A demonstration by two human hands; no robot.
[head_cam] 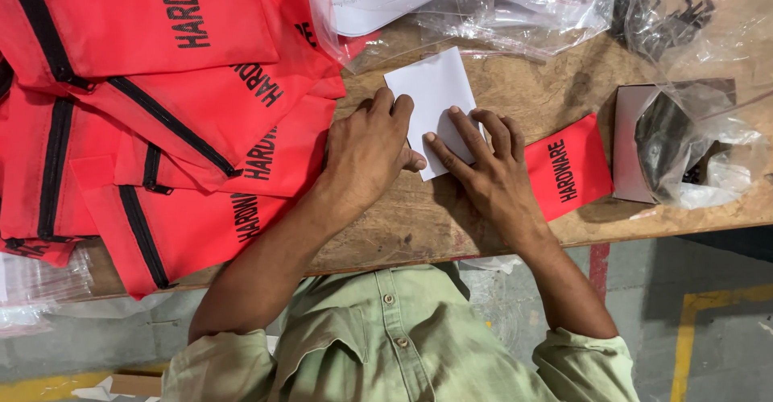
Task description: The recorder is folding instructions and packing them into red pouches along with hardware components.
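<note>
Both hands are down on the wooden table [564,88], working a folded white paper [433,88] that lies flat near the middle. The left hand [366,148] presses on the paper's left edge, fingers curled over it, thumb tucked underneath toward the centre; it is pinning the sheet, not lifting it. The right hand [487,169] lies spread open, fingertips flat on the paper's lower right corner. Just beside that hand, partly under the wrist, sits a small red pouch [572,173]. A heap of red zip pouches [161,128] (black zippers showing) crowds the left side. Clear plastic bags [515,8] lie along the far edge.
</note>
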